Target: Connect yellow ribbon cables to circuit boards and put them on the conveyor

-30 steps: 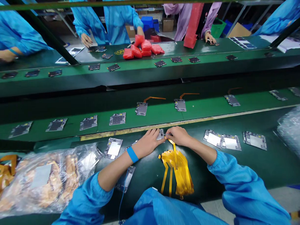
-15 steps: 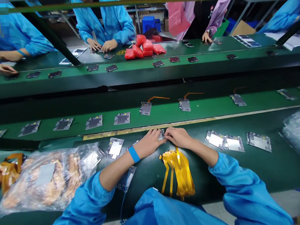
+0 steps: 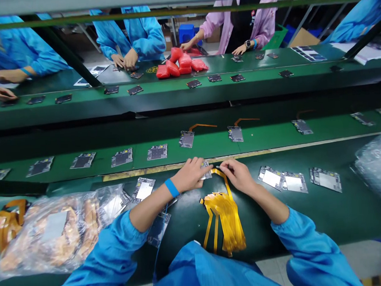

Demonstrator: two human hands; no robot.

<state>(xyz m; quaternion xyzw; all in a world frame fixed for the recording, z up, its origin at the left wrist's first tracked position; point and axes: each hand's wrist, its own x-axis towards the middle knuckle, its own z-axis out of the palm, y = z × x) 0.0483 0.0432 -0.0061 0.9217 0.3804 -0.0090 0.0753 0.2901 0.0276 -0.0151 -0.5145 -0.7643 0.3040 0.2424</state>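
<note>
My left hand (image 3: 193, 175), a blue band on its wrist, is closed on a small circuit board (image 3: 206, 171) near the bench's back edge and covers much of it. From the board's right side a yellow flat ribbon cable (image 3: 224, 178) bends down toward a fanned bundle of the same cables (image 3: 227, 221). My right hand (image 3: 238, 174) is just right of the board, thumb and fingers pinched over the cable's upper end. Something small and pale shows at those fingertips, too small to name.
Circuit boards with pale shields (image 3: 293, 182) lie at right, others (image 3: 144, 189) at left beside a clear bag (image 3: 52, 231). Behind runs a green belt (image 3: 271, 136) carrying several boards, two with cables rising. Bubble wrap (image 3: 374, 165) lies far right. Co-workers sit opposite beyond red packets (image 3: 180, 63).
My right hand has moved right, away from the board, uncovering the cable's bend at the board's edge. Across the line, the person in pink has reached toward the red packets.
</note>
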